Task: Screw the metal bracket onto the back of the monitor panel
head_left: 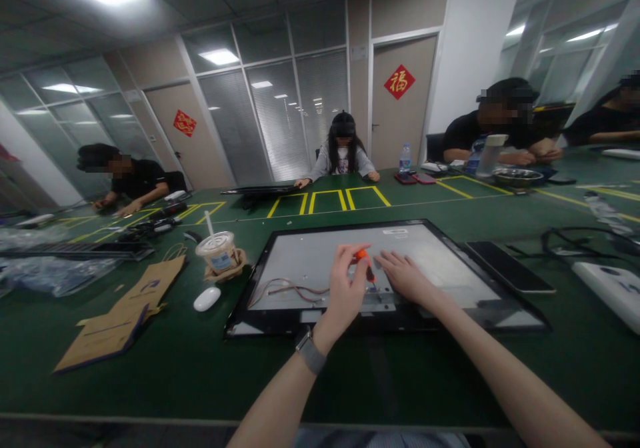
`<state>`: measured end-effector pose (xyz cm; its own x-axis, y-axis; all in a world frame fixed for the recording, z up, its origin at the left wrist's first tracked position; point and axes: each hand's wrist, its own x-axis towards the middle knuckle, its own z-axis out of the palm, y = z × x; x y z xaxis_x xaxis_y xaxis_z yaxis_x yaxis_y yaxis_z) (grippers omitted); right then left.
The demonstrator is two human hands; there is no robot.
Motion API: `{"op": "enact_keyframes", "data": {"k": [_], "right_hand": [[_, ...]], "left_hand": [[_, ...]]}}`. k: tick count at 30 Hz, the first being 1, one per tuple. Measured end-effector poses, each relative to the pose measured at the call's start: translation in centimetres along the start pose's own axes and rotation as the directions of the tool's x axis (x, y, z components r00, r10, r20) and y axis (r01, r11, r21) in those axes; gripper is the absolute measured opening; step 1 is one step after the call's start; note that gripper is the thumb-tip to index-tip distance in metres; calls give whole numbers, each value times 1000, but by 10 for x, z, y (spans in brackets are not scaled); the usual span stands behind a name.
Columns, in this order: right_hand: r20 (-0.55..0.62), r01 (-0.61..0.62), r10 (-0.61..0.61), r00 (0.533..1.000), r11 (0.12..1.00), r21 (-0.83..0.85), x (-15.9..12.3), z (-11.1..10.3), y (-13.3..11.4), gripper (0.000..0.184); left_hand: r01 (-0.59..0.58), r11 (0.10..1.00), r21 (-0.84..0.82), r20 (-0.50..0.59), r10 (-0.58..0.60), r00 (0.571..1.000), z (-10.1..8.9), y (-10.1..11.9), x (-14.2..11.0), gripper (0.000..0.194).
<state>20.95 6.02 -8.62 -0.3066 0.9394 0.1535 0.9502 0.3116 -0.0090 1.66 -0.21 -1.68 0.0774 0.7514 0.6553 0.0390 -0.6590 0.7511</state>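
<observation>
A flat display panel [310, 251] lies back side up on the green table, its metal back framed in black. My left hand [347, 278], with a watch on the wrist, is closed around a screwdriver [362, 255] with an orange and dark handle. The screwdriver's tip points down at a metal bracket [385, 307] near the panel's front edge. Fingers stretched out, my right hand [404, 275] lies flat on the panel just right of the screwdriver. Thin coloured wires [295, 289] run across the panel's left part.
Left of the panel are an iced drink cup [218, 255], a white mouse [207, 299] and a brown paper bag [115, 321]. A black phone-like slab [507, 267], cables and a white device [613, 291] lie to the right. Several people sit around the table [190, 381].
</observation>
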Motion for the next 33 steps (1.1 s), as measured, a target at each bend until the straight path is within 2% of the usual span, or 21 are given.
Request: {"op": "enact_keyframes", "data": {"k": [5, 12, 17, 21, 25, 29, 33], "right_hand": [[5, 2, -2, 1000, 1000, -16, 0, -1, 0, 55], [-34, 13, -13, 999, 1000, 3, 2, 7, 4, 55], [-3, 4, -4, 1000, 1000, -4, 1, 5, 4, 55], [19, -5, 5, 1000, 1000, -12, 1, 0, 2, 54], [30, -2, 2, 1000, 1000, -6, 0, -3, 1, 54], [31, -2, 2, 1000, 1000, -4, 0, -4, 1, 54], [30, -4, 4, 1000, 1000, -6, -1, -4, 0, 54]], "left_hand": [[23, 998, -58, 32, -21, 999, -2, 1, 1, 31], [2, 1000, 14, 25, -2, 1000, -1, 4, 2, 26], [51, 998, -25, 1, -51, 999, -3, 3, 2, 29], [89, 994, -67, 42, -86, 995, -1, 2, 0, 30], [67, 994, -84, 63, -62, 996, 1, 2, 0, 31], [-6, 1000, 2, 5, 6, 1000, 0, 1, 1, 23], [-5, 1000, 14, -1, 5, 1000, -1, 5, 2, 24]]}}
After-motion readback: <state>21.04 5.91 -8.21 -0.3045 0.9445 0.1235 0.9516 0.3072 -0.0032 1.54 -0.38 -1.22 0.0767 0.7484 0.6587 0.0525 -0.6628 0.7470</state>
